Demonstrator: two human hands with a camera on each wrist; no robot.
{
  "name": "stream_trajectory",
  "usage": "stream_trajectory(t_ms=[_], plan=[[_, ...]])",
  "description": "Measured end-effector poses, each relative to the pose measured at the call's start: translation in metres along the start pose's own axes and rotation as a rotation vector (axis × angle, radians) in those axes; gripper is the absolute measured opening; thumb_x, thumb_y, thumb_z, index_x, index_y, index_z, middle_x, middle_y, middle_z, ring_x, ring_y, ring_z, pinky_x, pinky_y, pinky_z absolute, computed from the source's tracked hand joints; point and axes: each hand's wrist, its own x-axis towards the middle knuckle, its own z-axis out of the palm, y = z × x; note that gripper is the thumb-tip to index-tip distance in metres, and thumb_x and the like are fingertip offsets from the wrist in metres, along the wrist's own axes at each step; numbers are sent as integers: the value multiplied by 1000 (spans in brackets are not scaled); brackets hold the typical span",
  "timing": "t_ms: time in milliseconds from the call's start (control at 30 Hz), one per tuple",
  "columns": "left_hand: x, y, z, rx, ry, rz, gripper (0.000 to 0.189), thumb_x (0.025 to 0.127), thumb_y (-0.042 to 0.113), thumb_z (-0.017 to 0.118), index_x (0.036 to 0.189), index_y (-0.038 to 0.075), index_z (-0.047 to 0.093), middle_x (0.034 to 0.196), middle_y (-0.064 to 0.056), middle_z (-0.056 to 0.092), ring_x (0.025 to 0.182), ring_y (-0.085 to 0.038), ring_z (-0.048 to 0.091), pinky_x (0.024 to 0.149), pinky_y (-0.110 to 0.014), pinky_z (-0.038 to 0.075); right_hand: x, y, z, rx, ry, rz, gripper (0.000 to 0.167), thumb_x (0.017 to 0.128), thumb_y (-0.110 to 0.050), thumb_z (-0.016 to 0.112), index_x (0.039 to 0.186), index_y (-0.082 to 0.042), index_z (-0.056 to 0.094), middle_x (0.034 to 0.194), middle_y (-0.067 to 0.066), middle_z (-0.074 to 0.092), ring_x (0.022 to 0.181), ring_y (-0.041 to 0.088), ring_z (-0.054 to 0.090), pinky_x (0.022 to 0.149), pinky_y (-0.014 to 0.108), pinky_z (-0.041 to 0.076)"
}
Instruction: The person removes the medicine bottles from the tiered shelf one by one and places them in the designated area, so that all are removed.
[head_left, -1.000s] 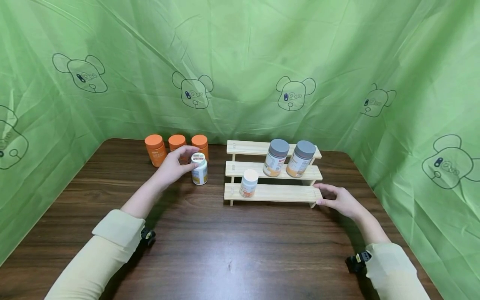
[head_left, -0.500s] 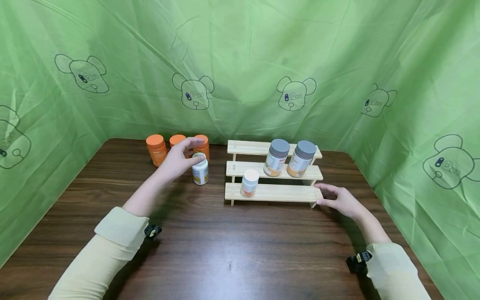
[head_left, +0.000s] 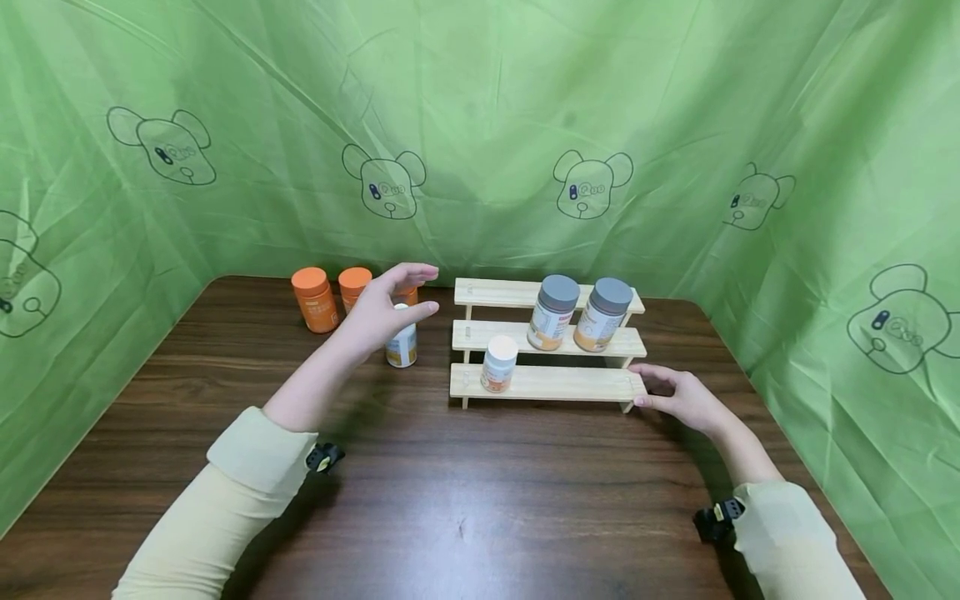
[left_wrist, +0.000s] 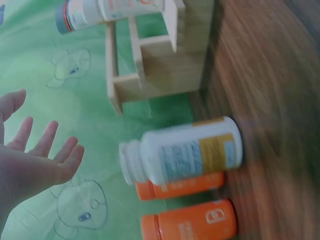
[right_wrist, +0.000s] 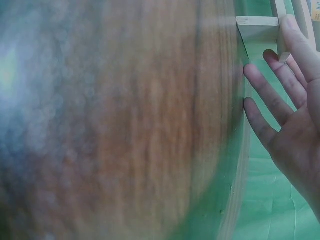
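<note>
My left hand (head_left: 378, 312) is open in the air, thumb and fingers spread and holding nothing. Just beneath it a white bottle (head_left: 402, 345) with a blue and yellow label stands on the table, partly covered by the hand in the head view. The left wrist view shows a gap between my fingers and that bottle (left_wrist: 190, 152). At the right end of the three-step wooden rack (head_left: 562, 383), my right hand (head_left: 682, 402) holds the lowest step's end between thumb and index finger. Its other fingers extend loosely, as the right wrist view shows.
Orange bottles (head_left: 315, 302) stand in a row at the back left, one mostly behind my left hand. Two grey-capped jars (head_left: 552, 315) occupy the middle step. A small white bottle (head_left: 498, 364) sits on the lowest step's left end. Green cloth (head_left: 487, 108) surrounds the dark wooden table (head_left: 450, 492).
My left hand has let go of the white bottle with the blue and yellow label, risen and moved right, its fingers spreading. That bottle stays standing. The right hand keeps its place on the rack.
</note>
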Motion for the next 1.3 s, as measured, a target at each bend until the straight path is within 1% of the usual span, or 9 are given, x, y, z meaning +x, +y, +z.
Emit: stream_trajectory(t_ms=[200,300,500,567,700,767,900,1100,1300], plan=[[4,13,12,-55,-17,28,48,85,23,71,129,18,54,133,0,54,128,-19,44,108,-47,31,0,-2,-1,-1,-13,0,52,84,-18,72,130,-2,54,106,15,67,93,25,61,80,37,49],[6,18,18,-92,-26,25,49,85,20,71,130,16,53,135,-2,52,128,-20,44,109,-46,32,0,-1,-1,2,-13,2,52,84,-18,72,130,-2,54,106,15,67,94,25,61,81,39,49],[11,26,27,-83,-49,44,50,86,21,70,132,16,51,136,-2,51,129,-22,43,107,-46,33,0,1,0,17,-12,-3,52,84,-18,72,130,-2,54,109,16,67,98,27,61,83,44,49],[10,33,30,-87,-54,58,48,86,20,70,131,16,52,136,-4,52,129,-22,44,107,-47,33,0,2,1,21,-11,-5,52,84,-18,72,130,-3,54,109,16,67,97,27,61,83,41,49],[14,37,37,-91,-54,83,47,86,23,70,130,16,53,135,-3,53,128,-18,44,107,-46,33,1,8,2,12,-8,-7,52,84,-17,72,131,-2,54,107,15,67,96,26,61,81,38,50],[16,39,41,-92,-54,84,48,85,24,70,130,18,53,135,0,54,129,-17,44,107,-45,33,3,17,4,7,-5,-11,53,84,-18,72,131,-4,53,106,13,67,95,24,61,81,38,50],[22,37,50,-96,-63,86,50,84,29,72,130,23,53,135,5,53,130,-15,42,107,-44,33,8,38,8,6,1,-9,53,84,-24,72,132,-11,54,107,9,68,96,17,61,81,32,49],[28,41,62,-69,-92,78,52,82,32,73,130,29,52,136,8,52,130,-14,41,107,-42,34,9,42,8,8,7,-7,54,83,-30,73,131,-15,55,108,7,68,95,11,61,81,25,47],[34,43,73,-64,-120,77,57,82,35,73,133,27,50,138,5,50,131,-16,41,108,-42,33,8,42,8,4,13,-5,54,83,-29,73,131,-14,55,112,8,67,99,13,60,84,26,47]])
